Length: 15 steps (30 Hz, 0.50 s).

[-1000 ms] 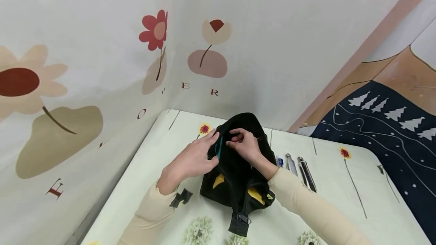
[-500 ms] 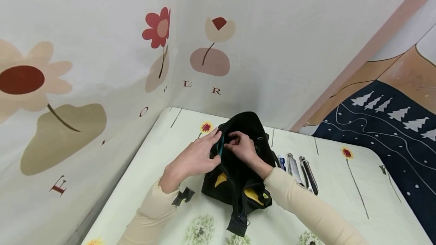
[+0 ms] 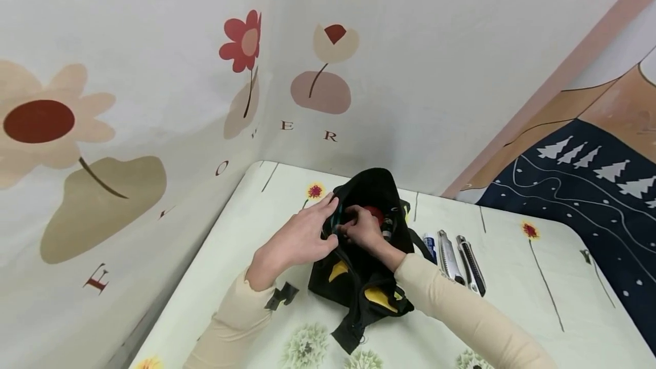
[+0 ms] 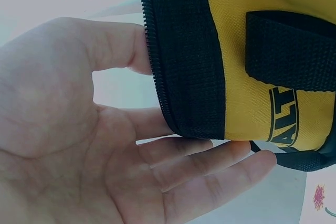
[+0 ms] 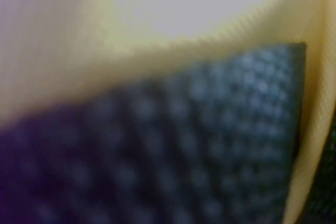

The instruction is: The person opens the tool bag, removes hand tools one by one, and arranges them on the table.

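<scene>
A black and yellow zippered tool bag (image 3: 376,184) stands on the table with its mouth wide apart. My left hand (image 3: 302,235) holds the bag's left rim between thumb and fingers. In the left wrist view the thumb of that left hand (image 4: 58,93) meets the zipper edge while the fingers lie along the outside. Inside the mouth is my right hand (image 3: 365,229), fingers bent, fingertips beside a teal strip (image 3: 338,218) at the left inner wall. I cannot tell whether they grip anything. A red item (image 3: 376,213) and a dark cylindrical item (image 3: 388,226) show behind this hand.
Right of the bag lie a blue and white tube (image 3: 429,245), a silver utility knife (image 3: 449,258) and a black and silver utility knife (image 3: 470,263). A black strap end (image 3: 348,332) hangs toward the front. Patterned wall cloths (image 3: 420,73) close off the back and left.
My right hand has moved lower and left inside the bag, uncovering the red item and the dark cylinder. The left hand keeps its hold on the rim. The front strap end has swung slightly left.
</scene>
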Available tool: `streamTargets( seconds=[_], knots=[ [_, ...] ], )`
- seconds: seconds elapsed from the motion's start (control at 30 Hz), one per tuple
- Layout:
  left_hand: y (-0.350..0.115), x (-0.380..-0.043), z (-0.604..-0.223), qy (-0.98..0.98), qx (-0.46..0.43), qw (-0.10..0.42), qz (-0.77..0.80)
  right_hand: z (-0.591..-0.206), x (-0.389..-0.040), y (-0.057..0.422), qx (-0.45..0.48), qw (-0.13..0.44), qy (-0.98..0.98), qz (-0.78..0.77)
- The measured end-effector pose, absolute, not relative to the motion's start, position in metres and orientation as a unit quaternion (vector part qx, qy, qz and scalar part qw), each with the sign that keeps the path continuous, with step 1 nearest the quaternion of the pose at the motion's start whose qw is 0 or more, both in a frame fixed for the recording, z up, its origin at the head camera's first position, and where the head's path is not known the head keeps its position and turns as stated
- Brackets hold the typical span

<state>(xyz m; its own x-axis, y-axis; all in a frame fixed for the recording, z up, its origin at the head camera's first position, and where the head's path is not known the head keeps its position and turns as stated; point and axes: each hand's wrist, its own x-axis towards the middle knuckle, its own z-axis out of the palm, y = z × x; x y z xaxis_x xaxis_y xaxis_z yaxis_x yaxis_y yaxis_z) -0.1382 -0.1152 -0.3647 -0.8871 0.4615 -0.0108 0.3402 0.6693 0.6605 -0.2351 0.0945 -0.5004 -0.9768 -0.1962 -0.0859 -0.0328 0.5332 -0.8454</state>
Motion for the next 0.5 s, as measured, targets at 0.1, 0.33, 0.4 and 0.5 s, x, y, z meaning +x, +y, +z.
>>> streamTargets(
  seconds=[0.1, 0.33, 0.4, 0.5],
  knots=[
    [-0.114, -0.139, -0.364, 0.909, 0.221, 0.091, 0.343, -0.527, -0.248, 0.098, -0.070, 0.078, 0.884, -0.455],
    [-0.113, -0.140, -0.366, 0.907, 0.221, 0.091, 0.346, -0.541, -0.254, 0.094, -0.061, 0.065, 0.896, -0.435],
    [-0.113, -0.140, -0.366, 0.908, 0.221, 0.090, 0.344, -0.541, -0.255, 0.094, -0.063, 0.063, 0.898, -0.432],
    [-0.113, -0.140, -0.367, 0.909, 0.220, 0.091, 0.341, -0.538, -0.254, 0.093, -0.067, 0.055, 0.903, -0.421]
  ],
)
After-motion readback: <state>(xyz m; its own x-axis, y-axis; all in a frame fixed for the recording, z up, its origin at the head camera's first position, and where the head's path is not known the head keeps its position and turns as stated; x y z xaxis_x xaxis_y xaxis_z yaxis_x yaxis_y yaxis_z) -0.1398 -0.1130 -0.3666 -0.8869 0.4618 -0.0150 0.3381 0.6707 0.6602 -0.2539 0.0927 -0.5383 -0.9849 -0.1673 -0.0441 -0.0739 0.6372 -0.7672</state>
